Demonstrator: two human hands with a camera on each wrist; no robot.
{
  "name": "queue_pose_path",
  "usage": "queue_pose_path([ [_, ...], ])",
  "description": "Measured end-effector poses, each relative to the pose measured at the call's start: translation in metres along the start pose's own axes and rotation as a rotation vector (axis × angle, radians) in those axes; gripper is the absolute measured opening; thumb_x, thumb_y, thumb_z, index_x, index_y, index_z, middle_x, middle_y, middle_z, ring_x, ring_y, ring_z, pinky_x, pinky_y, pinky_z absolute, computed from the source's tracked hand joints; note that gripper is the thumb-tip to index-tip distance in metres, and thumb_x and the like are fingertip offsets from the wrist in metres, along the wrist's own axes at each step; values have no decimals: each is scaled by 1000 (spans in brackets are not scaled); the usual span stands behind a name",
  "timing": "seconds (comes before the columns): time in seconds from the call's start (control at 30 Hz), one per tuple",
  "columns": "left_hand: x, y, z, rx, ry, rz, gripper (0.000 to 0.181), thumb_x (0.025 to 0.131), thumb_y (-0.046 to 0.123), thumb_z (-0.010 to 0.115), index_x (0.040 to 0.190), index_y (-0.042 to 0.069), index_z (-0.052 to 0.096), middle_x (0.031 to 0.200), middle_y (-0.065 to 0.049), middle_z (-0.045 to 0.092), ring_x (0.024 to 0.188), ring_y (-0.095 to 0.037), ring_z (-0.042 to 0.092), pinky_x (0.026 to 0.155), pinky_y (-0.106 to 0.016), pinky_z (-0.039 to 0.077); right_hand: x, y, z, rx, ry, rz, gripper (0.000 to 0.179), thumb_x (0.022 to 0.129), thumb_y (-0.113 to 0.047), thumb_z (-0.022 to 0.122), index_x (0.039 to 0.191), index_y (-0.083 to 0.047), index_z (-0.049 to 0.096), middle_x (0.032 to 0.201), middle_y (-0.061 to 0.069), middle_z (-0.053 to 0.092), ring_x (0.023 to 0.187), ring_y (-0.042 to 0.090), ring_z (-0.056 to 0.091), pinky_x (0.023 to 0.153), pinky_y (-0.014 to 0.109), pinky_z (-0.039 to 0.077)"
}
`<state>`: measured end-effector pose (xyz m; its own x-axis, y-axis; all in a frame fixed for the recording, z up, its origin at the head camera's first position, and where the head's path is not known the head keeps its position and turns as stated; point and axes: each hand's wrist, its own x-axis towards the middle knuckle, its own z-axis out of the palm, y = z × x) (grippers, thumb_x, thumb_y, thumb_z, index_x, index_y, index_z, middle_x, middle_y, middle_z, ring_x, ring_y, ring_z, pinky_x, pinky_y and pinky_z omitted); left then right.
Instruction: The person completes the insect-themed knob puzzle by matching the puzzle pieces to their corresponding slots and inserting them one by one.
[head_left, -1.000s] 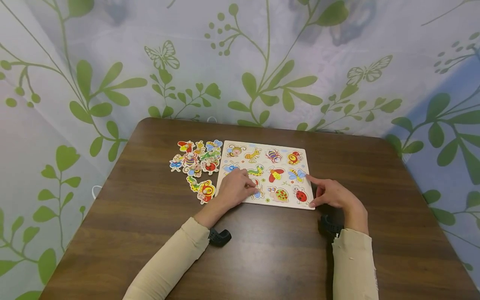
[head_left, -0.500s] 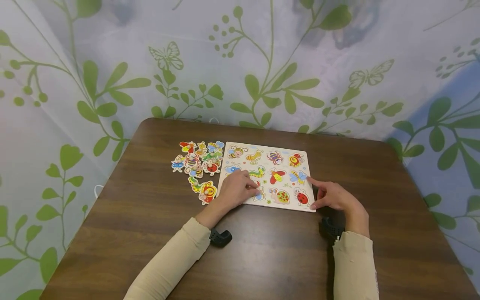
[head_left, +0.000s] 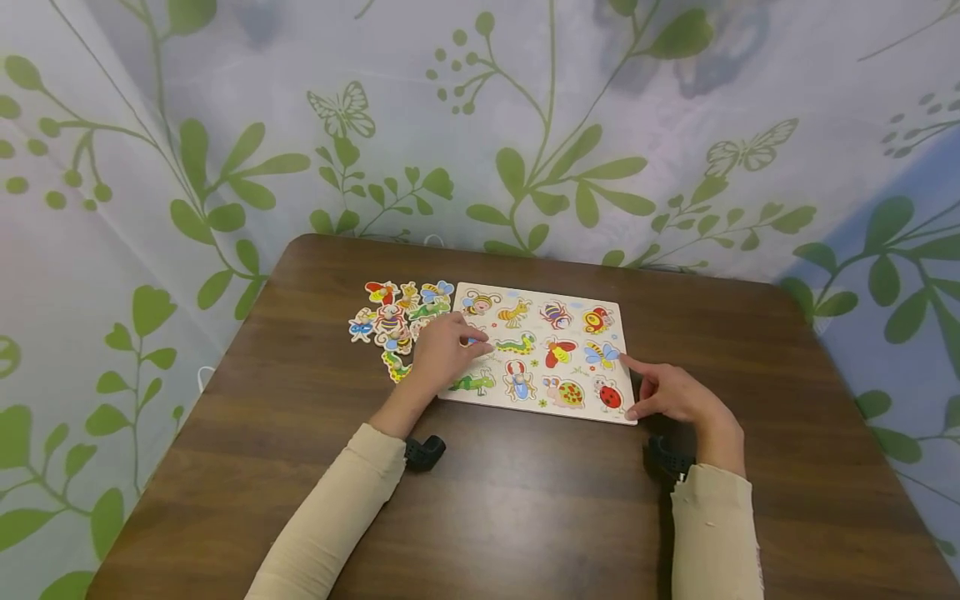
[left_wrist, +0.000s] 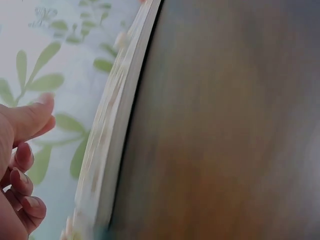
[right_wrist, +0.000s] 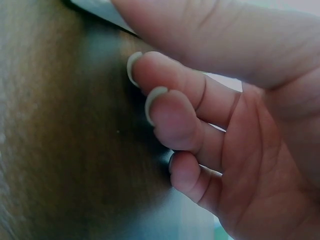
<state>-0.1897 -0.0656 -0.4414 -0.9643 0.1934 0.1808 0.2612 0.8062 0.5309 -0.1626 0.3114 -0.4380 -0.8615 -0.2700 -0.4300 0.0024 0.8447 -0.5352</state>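
Board [head_left: 498, 399] lies flat on the table [head_left: 525, 500], right of the loose insect pieces [head_left: 390, 318]. Your left hand [head_left: 444, 350] is over its left side, fingers loosely bent, gripping nothing visible. Your right hand [head_left: 670, 392] touches its right edge, thumb and index spread apart.

Head: soft, even lt, mod. bright; pale sheen on worktop [head_left: 540, 533], low ctr; dk shadow beside R sleeve [head_left: 712, 525] | L wrist: backdrop [left_wrist: 45, 125] bright/washed, board [left_wrist: 125, 90] edge + worktop smeared | R wrist: dim, worktop soft, shadow by fingers [right_wrist: 172, 120], top R blown out
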Motion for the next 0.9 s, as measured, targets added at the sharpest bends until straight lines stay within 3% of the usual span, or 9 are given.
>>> queue_pose_path([
  [0.17, 4, -21, -13, 20, 69, -50, 21, 82, 37, 77, 96, 22, 80, 76, 1, 58, 67, -16, 48, 58, -28, 35, -1, 0, 0, 5, -1, -8, 100, 72, -35, 84, 153, -17, 29, 81, 7, 53, 73, 20, 47, 64, 32, 39],
  [0.23, 6, -31, -18, 29, 78, -80, 23, 82, 37, 77, 99, 22, 80, 78, -1, 61, 72, -19, 52, 61, -31, 40, -1, 0, 0, 3, -2, -1, 101, 71, -36, 84, 154, -18, 28, 82, 7, 53, 74, 21, 47, 64, 32, 39],
  [0.43, 6, -60, -36, 42, 107, -114, 23, 81, 34, 78, 99, 20, 80, 86, -5, 66, 73, -21, 56, 62, -33, 41, -1, 0, 0, -1, -10, 18, 102, 71, -38, 84, 154, -19, 27, 83, 8, 53, 75, 21, 47, 64, 32, 39],
  [0.47, 5, -64, -40, 37, 110, -119, 22, 81, 34, 78, 98, 19, 80, 84, -5, 64, 68, -21, 52, 58, -33, 37, -1, 0, 0, -1, -12, 16, 102, 71, -38, 84, 154, -19, 27, 83, 8, 53, 75, 21, 47, 64, 32, 39],
  [0.53, 4, -69, -44, 25, 115, -136, 24, 82, 35, 78, 98, 18, 80, 89, -6, 67, 74, -23, 57, 62, -35, 40, -1, 0, 0, -1, -11, 16, 102, 71, -39, 84, 154, -18, 27, 83, 8, 53, 75, 21, 47, 64, 32, 39],
  [0.7, 1, -78, -47, 10, 73, -172, 26, 82, 35, 77, 103, 19, 79, 95, -7, 69, 87, -27, 62, 72, -41, 45, -1, 1, 0, -7, -7, 26, 103, 71, -40, 84, 154, -19, 27, 83, 8, 52, 75, 21, 47, 64, 31, 39],
  [0.9, 3, -82, -44, 9, 17, -163, 31, 81, 37, 78, 107, 21, 77, 86, -5, 65, 74, -22, 54, 64, -34, 40, -1, 0, 0, -7, -7, 27, 103, 70, -41, 84, 154, -18, 27, 83, 8, 53, 75, 21, 47, 64, 31, 39],
])
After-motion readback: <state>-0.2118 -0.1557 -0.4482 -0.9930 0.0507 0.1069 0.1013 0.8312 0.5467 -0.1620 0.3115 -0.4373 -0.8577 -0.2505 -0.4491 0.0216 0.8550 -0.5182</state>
